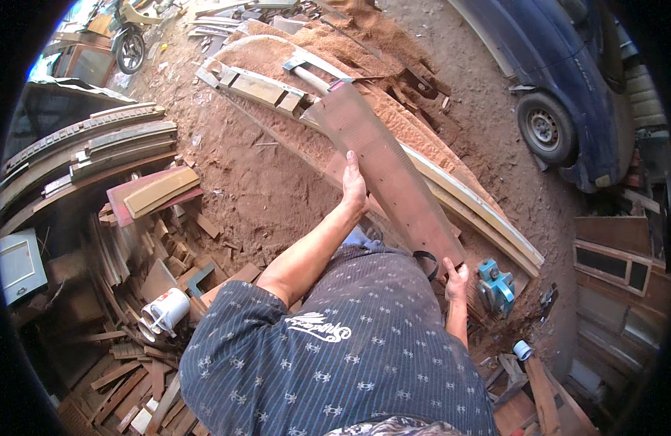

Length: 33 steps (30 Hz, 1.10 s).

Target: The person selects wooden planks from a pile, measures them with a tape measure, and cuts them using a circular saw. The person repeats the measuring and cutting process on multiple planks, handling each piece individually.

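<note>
Wood scraps: offcuts and short boards [143, 363] lie heaped on the ground at far left, with a white plastic container [165, 311] on its side among them.
Curved stock: long bent wooden strips [88, 142] are stacked at upper left, and a flat reddish panel [152, 192] rests just beside them.
Ground: red-brown sawdust [263, 174] covers the dirt floor through the middle of the view.
Left hand: the left hand [354, 187] is closed over the left long edge of the board, about halfway along, thumb on the upper face.
Board: a long, flat reddish-brown plank [390, 174] is held off the ground in front of the person, slanting from the upper middle down toward the right hip; it crosses over a curved pale timber frame [459, 192] below it.
Right hand: the right hand [455, 280] is clamped on the near end of the plank at its lower corner, fingers curled around the edge.
Handling: the plank looks stiff and fairly heavy for its length, with dusty faces and square edges. It would likely tip at the far end if held at one point only. Gripping an edge near the middle plus the near end seems the steadiest hold.
Tool: a blue power tool [495, 287] sits on the ground just beside the right hand.
Vehicle: a dark blue car [568, 80] stands at upper right, well apart.
</note>
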Tool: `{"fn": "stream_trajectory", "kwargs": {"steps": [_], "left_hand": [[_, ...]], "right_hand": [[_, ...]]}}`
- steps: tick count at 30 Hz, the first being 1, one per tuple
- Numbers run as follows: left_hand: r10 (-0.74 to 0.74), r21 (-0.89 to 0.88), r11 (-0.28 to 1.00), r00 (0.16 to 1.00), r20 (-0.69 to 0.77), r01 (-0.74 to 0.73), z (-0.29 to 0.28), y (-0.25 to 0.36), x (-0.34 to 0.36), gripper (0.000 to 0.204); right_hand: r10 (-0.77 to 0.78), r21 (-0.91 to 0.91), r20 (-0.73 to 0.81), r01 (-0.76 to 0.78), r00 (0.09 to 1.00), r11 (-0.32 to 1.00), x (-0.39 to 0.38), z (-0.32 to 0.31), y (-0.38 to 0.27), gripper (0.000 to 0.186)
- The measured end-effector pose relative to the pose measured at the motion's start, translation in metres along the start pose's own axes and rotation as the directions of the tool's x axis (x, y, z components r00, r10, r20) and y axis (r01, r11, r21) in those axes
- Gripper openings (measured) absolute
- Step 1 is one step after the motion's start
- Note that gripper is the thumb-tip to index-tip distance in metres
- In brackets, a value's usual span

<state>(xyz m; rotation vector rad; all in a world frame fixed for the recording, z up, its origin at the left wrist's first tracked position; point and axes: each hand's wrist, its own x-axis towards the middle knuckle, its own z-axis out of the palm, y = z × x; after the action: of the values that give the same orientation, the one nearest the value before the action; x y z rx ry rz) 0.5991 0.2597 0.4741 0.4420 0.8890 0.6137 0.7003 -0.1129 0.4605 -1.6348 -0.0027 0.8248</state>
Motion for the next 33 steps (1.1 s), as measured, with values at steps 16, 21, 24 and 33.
{"fn": "stream_trajectory", "kwargs": {"steps": [16, 21, 24, 33], "left_hand": [[0.376, 0.163, 0.876, 0.854, 0.359, -0.455, 0.134, 0.114, -0.003, 0.052], [0.030, 0.463, 0.839, 0.875, 0.484, -0.285, 0.178, 0.130, -0.022, 0.063], [-0.181, 0.678, 0.642, 0.788, 0.589, -0.359, 0.190, 0.124, -0.022, 0.070], [-0.726, 0.841, 0.025, 0.568, 0.387, -0.540, 0.154, 0.011, 0.036, 0.088]], "right_hand": [[-0.368, 0.002, -0.073, 0.369, 0.927, 0.929, 0.035, 0.088, -0.125, 0.074], [-0.575, 0.090, 0.041, 0.570, 0.817, 0.817, 0.010, 0.106, -0.235, 0.066], [-0.637, 0.219, 0.065, 0.612, 0.768, 0.760, -0.001, 0.113, -0.278, 0.063], [-0.056, 0.416, -0.291, 0.179, 0.955, 0.891, 0.006, 0.088, -0.156, 0.057]]}}
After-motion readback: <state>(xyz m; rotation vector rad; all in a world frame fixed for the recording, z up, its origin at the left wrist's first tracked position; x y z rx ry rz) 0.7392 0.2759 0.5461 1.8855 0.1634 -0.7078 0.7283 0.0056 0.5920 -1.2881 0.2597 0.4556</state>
